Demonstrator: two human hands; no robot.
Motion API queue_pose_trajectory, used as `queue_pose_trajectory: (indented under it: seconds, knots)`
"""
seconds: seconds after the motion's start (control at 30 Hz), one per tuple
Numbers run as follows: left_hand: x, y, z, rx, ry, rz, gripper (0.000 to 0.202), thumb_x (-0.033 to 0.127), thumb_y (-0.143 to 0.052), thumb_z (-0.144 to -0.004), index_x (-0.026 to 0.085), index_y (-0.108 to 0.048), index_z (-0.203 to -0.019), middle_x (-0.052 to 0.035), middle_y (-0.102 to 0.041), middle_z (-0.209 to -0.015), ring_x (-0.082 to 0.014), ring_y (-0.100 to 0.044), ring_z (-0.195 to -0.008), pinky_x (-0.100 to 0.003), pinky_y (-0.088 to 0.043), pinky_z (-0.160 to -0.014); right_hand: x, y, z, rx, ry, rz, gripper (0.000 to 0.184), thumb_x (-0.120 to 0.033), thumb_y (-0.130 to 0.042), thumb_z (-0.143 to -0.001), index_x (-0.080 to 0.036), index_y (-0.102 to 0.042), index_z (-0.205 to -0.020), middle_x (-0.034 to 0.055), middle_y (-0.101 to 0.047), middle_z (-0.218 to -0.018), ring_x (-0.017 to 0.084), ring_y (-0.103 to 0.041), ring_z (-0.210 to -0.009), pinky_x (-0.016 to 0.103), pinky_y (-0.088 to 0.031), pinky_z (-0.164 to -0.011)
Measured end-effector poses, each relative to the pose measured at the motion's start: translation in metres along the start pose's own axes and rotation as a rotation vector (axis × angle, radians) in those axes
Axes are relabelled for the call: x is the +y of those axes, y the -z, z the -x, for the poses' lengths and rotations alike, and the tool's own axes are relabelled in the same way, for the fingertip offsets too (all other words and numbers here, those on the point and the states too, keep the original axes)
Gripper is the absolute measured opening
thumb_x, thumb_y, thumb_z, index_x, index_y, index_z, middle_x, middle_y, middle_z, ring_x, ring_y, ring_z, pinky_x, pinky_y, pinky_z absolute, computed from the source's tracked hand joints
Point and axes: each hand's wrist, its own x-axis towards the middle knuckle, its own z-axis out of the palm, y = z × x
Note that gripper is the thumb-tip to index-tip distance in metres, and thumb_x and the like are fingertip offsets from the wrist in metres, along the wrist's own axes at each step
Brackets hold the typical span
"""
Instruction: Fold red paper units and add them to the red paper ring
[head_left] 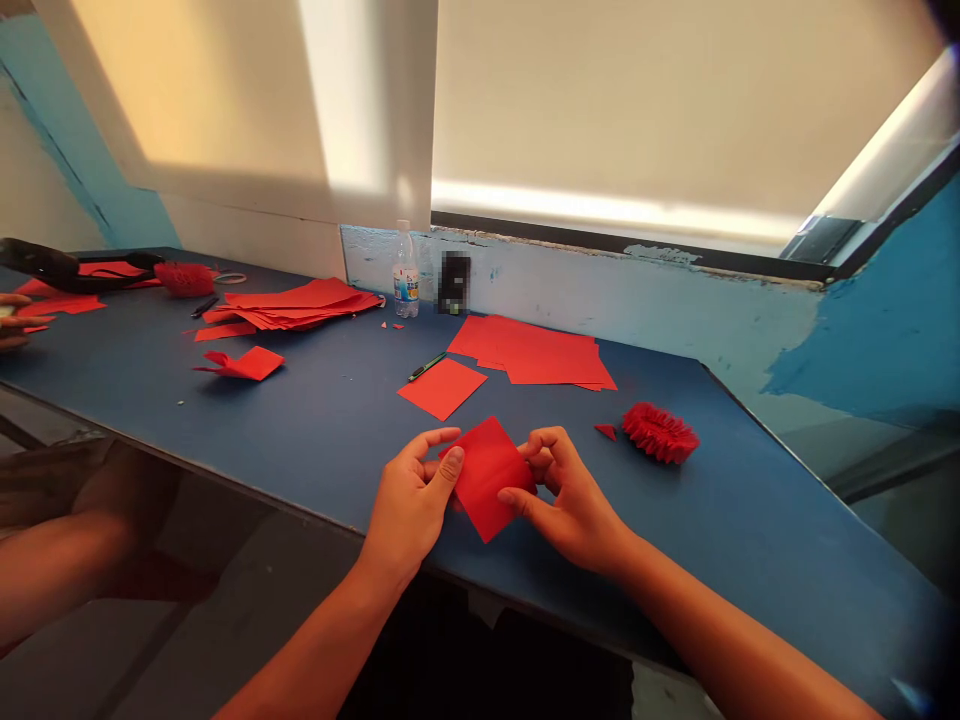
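Note:
A square of red paper [491, 480] is held up over the table's front edge, one corner pointing toward me. My left hand [412, 495] pinches its left corner, thumb on top and fingers partly behind. On the right corner, my right hand [562, 495] has its thumb on the face and its fingers curled at the edge. Whether the square is one layer or folded I cannot tell. Just beyond it lie a flat red sheet [444, 388] and a green and black pen [427, 367]. A pleated red paper piece [660, 433] sits right of my right hand, beside a small red scrap [605, 431].
Red sheets [544, 352] lie spread near the wall, with a thicker red stack [300, 303] further left. A clear plastic bottle [406, 275] stands against the wall. A folded red piece [247, 364] lies left of me. Another person's hand [13, 322] is at the far left.

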Motion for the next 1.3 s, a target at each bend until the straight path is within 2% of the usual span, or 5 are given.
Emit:
queue_pose_trajectory:
  seconds: [0.23, 0.4, 0.63, 0.97, 1.3]
  knots:
    - [0.0005, 0.0004, 0.0017, -0.058, -0.088, -0.082, 0.055, 0.047, -0.048, -0.088, 0.024, -0.042, -0.138, 0.0019, -0.059, -0.063, -0.0128, -0.051, -0.057, -0.023, -0.04, -0.056, -0.0037, 0.0011, -0.003, 0.001, 0.054, 0.197, 0.024, -0.012, -0.062, -0.081, -0.023, -0.057, -0.102, 0.0011, -0.06, -0.093, 0.016, -0.054, -0.079, 0.029, -0.044, -0.074]
    - [-0.0018, 0.0013, 0.0051, -0.11, -0.194, -0.139, 0.08, 0.036, -0.063, -0.082, 0.029, -0.017, -0.147, -0.0011, -0.065, -0.097, -0.0155, -0.059, -0.085, -0.028, -0.044, -0.081, 0.0006, 0.0015, -0.0058, 0.14, -0.036, 0.232, 0.026, -0.018, -0.067, -0.08, -0.023, -0.062, -0.105, 0.0012, -0.064, -0.098, 0.019, -0.057, -0.086, 0.03, -0.044, -0.075]
    - [-0.0039, 0.0034, 0.0052, -0.109, -0.236, -0.294, 0.024, 0.033, -0.059, -0.084, 0.028, -0.068, -0.106, 0.0013, -0.062, -0.085, -0.0129, -0.055, -0.078, -0.024, -0.043, -0.071, 0.0014, 0.001, -0.008, 0.166, -0.052, 0.247, 0.019, -0.023, -0.072, -0.078, -0.022, -0.064, -0.095, 0.0009, -0.063, -0.092, 0.018, -0.057, -0.084, 0.03, -0.044, -0.078]
    - [-0.0033, 0.0015, 0.0029, -0.042, -0.214, -0.33, 0.02, 0.035, -0.062, -0.082, 0.027, -0.069, -0.1, 0.0009, -0.062, -0.085, -0.0134, -0.054, -0.075, -0.025, -0.043, -0.069, -0.0015, 0.0029, -0.0074, 0.144, -0.009, 0.232, 0.005, -0.022, -0.069, -0.082, -0.024, -0.07, -0.086, 0.0001, -0.057, -0.078, 0.017, -0.054, -0.074, 0.03, -0.044, -0.072]
    - [0.0011, 0.0003, 0.0065, -0.067, -0.275, -0.352, 0.014, 0.033, -0.06, -0.083, 0.023, -0.069, -0.081, -0.0017, -0.059, -0.084, -0.0147, -0.053, -0.076, -0.025, -0.042, -0.066, -0.0066, 0.0002, -0.0068, 0.106, 0.024, 0.282, 0.003, -0.024, -0.069, -0.081, -0.024, -0.071, -0.082, 0.0046, -0.058, -0.097, 0.022, -0.053, -0.096, 0.037, -0.042, -0.087]
